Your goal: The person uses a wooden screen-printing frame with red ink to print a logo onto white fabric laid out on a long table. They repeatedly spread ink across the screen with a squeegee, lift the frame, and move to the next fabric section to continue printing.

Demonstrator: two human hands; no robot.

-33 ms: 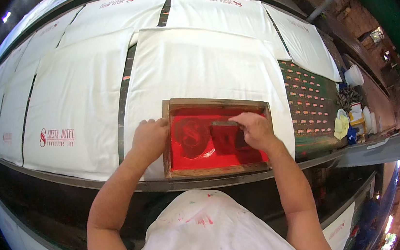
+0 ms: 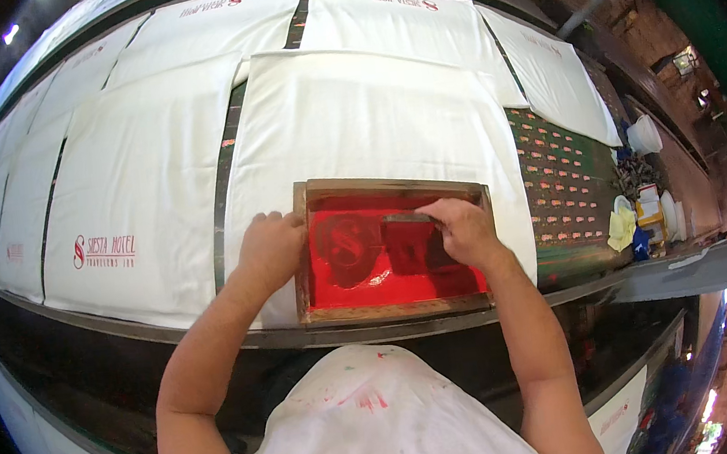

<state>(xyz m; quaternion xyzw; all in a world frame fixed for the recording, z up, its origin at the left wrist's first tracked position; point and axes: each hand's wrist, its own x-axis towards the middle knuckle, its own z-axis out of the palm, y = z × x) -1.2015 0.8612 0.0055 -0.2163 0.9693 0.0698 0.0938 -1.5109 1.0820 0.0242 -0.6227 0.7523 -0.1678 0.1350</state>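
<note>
A wooden-framed printing screen [image 2: 403, 310] with red mesh lies on a white cloth [image 2: 369, 111] at the table's near edge. Dark red ink and a round emblem show inside it. My left hand [image 2: 270, 247] grips the frame's left side, its fingers closed over the wood. In my right hand [image 2: 468, 232] is a dark squeegee [image 2: 407, 219], pinched near its right end and resting inside the frame, right of the emblem. My right fingers partly hide the squeegee's end, and its lower edge is hard to make out against the ink.
More white cloths [image 2: 135, 162] with red prints lie in rows to the left and along the far side. On the right, a green table surface [image 2: 553, 172] bears small reddish marks. Beyond it stand a white bucket [image 2: 643, 136], a yellow cloth [image 2: 620, 226] and containers.
</note>
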